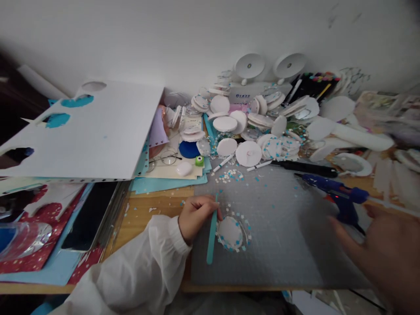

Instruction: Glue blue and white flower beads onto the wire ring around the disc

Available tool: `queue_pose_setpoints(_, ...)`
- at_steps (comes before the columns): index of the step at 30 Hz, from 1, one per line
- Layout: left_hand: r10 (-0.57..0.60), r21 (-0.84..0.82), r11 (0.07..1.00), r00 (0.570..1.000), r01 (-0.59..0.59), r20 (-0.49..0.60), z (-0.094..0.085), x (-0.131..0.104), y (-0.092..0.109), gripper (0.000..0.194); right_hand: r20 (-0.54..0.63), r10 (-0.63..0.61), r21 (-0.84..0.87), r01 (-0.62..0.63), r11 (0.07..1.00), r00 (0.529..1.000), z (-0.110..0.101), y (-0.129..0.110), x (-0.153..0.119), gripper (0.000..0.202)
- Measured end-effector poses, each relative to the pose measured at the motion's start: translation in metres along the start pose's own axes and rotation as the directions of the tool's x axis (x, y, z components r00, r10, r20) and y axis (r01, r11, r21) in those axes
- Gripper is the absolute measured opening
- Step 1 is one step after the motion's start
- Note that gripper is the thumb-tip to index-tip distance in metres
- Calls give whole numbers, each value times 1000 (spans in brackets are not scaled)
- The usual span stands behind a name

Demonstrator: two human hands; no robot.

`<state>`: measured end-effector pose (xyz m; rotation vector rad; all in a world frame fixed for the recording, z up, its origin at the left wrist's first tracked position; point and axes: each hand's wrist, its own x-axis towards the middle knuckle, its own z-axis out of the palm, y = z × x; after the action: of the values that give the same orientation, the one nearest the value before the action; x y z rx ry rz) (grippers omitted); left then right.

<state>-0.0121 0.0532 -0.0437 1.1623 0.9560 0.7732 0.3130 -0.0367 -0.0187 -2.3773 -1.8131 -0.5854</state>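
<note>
Hands well apart, the person sits at a wooden desk (144, 223): the right hand (390, 249), blurred, is spread wide by the blue glue gun (346, 199), and whether it touches I can't tell; the left hand (197, 216) pinches a teal stick (211, 240). Just beside that stick, on the grey cutting mat (278, 258), lies the white disc (230, 232). A red light glows on the gun, so I'd guess it is hot; a careless grab near the nozzle could burn a finger, and a sideways slip of the stick could snag the disc's trim. That disc looks flat and matte, fringed with tiny white and blue flower shapes, some standing out past its right edge on a loose loop. Farther off, loose flower confetti (229, 176) is scattered near two white pens, and behind them many more white discs (225, 124) crowd up towards the wall (183, 39).
</note>
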Motion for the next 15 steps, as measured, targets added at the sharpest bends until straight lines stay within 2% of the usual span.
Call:
queue_pose_setpoints(2,-25,-23,999,1000,25,-13,0,0,-1,33,-44,-144,66,146,987,989,-12,-12,-5,53)
queue_pose_setpoints(3,-33,-30,999,999,33,-18,0,0,-1,33,-70,-205,151,213,965,976,-19,-20,-6,50)
queue_pose_setpoints(6,-35,-49,998,999,34,-38,0,0,-1,34,-153,-350,407,381,830,924,-38,-52,-1,33)
queue_pose_setpoints(8,-32,-72,997,998,28,-60,1,0,0,34,-199,-463,489,497,717,864,-50,-77,6,24)
queue_pose_setpoints(11,-41,-99,995,994,31,-101,1,1,1,35,-259,-629,542,649,534,733,-64,-113,19,23)
queue_pose_setpoints(15,19,-22,1000,994,-22,-110,-1,2,0,37,-325,-752,489,782,386,574,-64,-153,33,18)
